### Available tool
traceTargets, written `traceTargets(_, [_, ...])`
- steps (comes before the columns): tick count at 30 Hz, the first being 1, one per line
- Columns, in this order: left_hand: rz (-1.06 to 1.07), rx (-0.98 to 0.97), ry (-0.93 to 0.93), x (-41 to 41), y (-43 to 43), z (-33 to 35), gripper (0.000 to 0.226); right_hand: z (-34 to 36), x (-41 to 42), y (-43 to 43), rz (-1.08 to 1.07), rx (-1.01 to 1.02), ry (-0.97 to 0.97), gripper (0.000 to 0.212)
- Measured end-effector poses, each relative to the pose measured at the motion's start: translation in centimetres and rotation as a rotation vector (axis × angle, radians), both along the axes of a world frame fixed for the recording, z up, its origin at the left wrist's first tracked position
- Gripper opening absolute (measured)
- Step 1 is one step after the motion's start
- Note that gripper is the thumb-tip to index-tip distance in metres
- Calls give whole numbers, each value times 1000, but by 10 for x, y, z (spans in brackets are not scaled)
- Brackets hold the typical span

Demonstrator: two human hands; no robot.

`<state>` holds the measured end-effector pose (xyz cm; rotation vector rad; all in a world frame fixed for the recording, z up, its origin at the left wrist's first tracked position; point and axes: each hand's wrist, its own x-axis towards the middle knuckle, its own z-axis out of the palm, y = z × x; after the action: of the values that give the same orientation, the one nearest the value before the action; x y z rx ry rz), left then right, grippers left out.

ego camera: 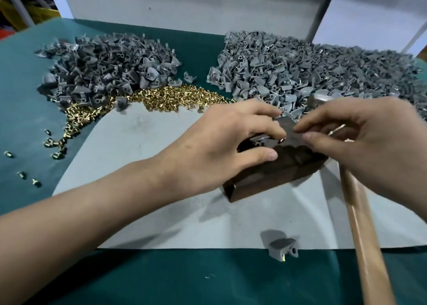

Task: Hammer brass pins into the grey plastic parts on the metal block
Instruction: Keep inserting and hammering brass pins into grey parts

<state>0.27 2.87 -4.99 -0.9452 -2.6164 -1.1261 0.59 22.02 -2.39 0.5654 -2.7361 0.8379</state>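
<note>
Across the green table cover [27, 110] and its grey mat [150, 177], both your hands are at the metal block [265, 180].

Two heaps of grey plastic parts lie at the back, one left [108, 73] and one right [323, 73], with a spill of brass pins [175, 96] between and in front of them. The hammer [360, 212] runs under your right palm, head [320, 100] beyond your fingers. The block sits on the mat, right of centre. Your left hand [219, 143] grips it, fingers curled over the top, thumb on the near face. Your right hand [369, 143] pinches the grey part [285, 123] lying on the block's top. One brass pin [282, 140] shows at your left fingertips. A loose part [282, 247] lies at the mat's front edge.
</note>
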Motion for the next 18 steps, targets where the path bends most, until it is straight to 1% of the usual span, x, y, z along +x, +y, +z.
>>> traceTargets(2, [-14,51,-50,2,1,1,31,-3,0,-4,31,31,-23,11])
traceTargets(4, [-11,82,-87,3,2,2,32,-7,0,-6,50,77,-29,13])
traceTargets(7, [12,45,-61,2,2,1,23,-12,-2,-7,32,122,21,14])
traceTargets(10, [27,53,-20,2,0,3,18,-13,-1,-7,17,107,56,19])
traceTargets(12, [41,54,11,1,-1,4,19,-14,0,-8,29,121,68,23])
traceTargets(15, [59,0,38,1,0,3,27,-16,1,-10,40,124,83,26])
traceTargets(18, [103,15,63,2,1,1,23,-20,1,-11,41,121,115,26])
